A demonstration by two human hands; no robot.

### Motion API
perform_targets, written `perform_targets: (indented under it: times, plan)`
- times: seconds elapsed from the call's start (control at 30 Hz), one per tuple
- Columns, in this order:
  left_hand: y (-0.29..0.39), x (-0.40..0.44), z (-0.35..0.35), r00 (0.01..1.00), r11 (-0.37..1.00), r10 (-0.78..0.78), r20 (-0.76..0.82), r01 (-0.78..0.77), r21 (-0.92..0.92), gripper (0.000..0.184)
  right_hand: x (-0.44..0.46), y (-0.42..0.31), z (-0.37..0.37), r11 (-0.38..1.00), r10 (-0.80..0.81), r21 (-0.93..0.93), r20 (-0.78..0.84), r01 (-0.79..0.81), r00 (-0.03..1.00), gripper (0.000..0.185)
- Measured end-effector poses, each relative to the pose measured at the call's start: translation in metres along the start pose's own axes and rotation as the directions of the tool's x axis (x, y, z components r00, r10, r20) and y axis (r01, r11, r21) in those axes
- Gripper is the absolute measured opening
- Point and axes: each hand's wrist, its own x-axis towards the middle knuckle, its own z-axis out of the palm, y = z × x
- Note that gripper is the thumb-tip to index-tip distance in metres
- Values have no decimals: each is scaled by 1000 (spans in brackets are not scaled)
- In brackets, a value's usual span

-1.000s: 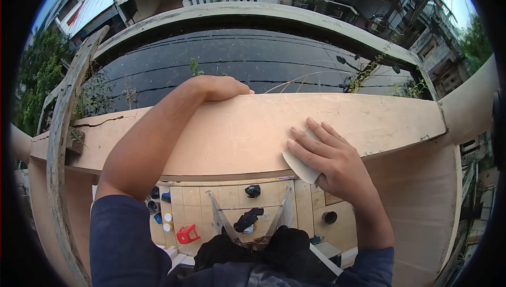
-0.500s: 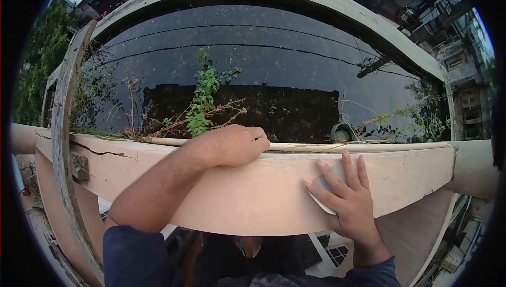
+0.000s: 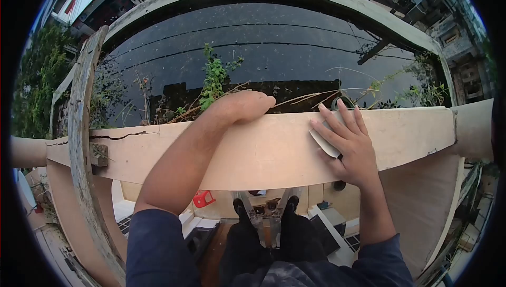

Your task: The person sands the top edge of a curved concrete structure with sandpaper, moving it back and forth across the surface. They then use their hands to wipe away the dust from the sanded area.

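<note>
A peach-painted beam spans the view in front of me. My left forearm crosses its face, and my left hand is curled over the far top edge, its fingertips hidden. On the right part of the beam, my right hand lies with fingers spread. Beneath it is a thin pale sheet, like a folded piece of sandpaper, pressed against the painted face. Most of that sheet is covered by the hand.
Behind the beam lies dark standing water with weeds along its near side. A weathered wooden post leans at left; a crack runs near it. Below are a ladder, my feet and a red stool.
My view has shifted, so the beam sits higher and the ladder and floor show below. Both hands stay on the beam, the right still pressing the sheet.
</note>
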Motion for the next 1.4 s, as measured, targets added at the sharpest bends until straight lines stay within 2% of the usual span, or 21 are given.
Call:
perform_targets:
  times: [0.03, 0.1, 0.17, 0.23, 0.27, 0.33, 0.37, 0.43, 0.47, 0.53, 0.57, 0.67, 0.8, 0.9, 1.07, 1.17, 1.23, 1.27, 1.3, 1.37, 1.4]
  plan:
    - [6, 0, 2, 996, 992, -56, -76, 46, -121, 46, -3, 2, 0, 1000, 0, -28, -32, -1, 999, 61]
    - [2, 6, 9, 930, 987, 73, -360, -118, -107, 46, -5, 8, 5, 999, -8, -46, -55, 6, 998, 63]
    - [3, -9, 13, 755, 977, 143, -641, -211, -31, 47, -9, 8, 9, 992, -33, -124, -82, 23, 996, 59]
    - [18, -33, 3, 885, 996, -62, -462, 26, -84, 48, -9, 8, 16, 994, -12, -109, -103, 1, 995, 56]
    - [19, -36, 8, 877, 996, -57, -476, 15, -90, 48, -9, 11, 15, 995, 5, -94, -105, -15, 994, 53]
    - [9, -47, 29, 690, 993, 111, -715, -42, 113, 54, -9, 11, 12, 993, -5, -118, -107, -8, 994, 51]
    - [3, -58, 40, 688, 993, 104, -718, -35, 111, 54, -9, 11, 14, 992, 0, -125, -112, -14, 994, 49]
    - [1, -86, 66, 458, 946, 272, -846, 35, 323, 74, -7, 11, 12, 991, 0, -130, -118, -15, 993, 51]
    - [0, -94, 76, 482, 947, 264, -835, 36, 320, 74, -8, 9, 10, 992, 9, -125, -139, -26, 990, 52]
    - [-4, -114, 89, 654, 957, 257, -711, -69, 282, 112, -10, 6, 15, 992, 20, -119, -152, -38, 988, 56]
    - [-7, -119, 85, 665, 959, 243, -706, -56, 277, 112, -2, 10, 16, 994, 18, -104, -141, -33, 990, 56]
    - [-7, -128, 80, 784, 890, 334, -523, -81, 448, 151, -8, 14, 30, 982, 54, -169, -152, -79, 987, 58]
    - [-19, -134, 94, 767, 838, 379, -518, -46, 544, 153, -5, 19, 35, 975, 64, -199, -177, -99, 982, 59]
    - [-23, -125, 94, 695, 919, 355, -625, -137, 369, 154, -1, -15, 42, 954, 96, -265, -184, -143, 978, 69]
    - [7, -145, 80, 859, 881, 131, -495, 129, 455, 156, -33, -88, 57, 983, 82, -152, -120, -100, 989, 98]
    - [3, -140, 77, 879, 882, 115, -462, 124, 455, 154, -40, -48, 46, 949, 267, -143, -116, -282, 957, 107]
    - [-4, -138, 80, 878, 886, 123, -462, 113, 450, 153, -34, -38, 39, 823, 533, -111, -193, -558, 824, 106]
    - [-7, -136, 82, 861, 889, 155, -485, 93, 448, 152, -27, -52, 51, 792, 514, -191, -304, -580, 802, 102]
    - [-8, -135, 85, 837, 893, 187, -515, 73, 444, 151, -25, -77, 59, 796, 508, -198, -297, -573, 808, 102]
    - [-5, -135, 84, 846, 888, 166, -507, 95, 449, 151, -16, -116, 63, 987, 135, -68, -170, -148, 976, 92]
    - [-2, -136, 78, 867, 880, 145, -477, 107, 462, 150, -14, -115, 61, 986, 138, -69, -190, -153, 972, 92]
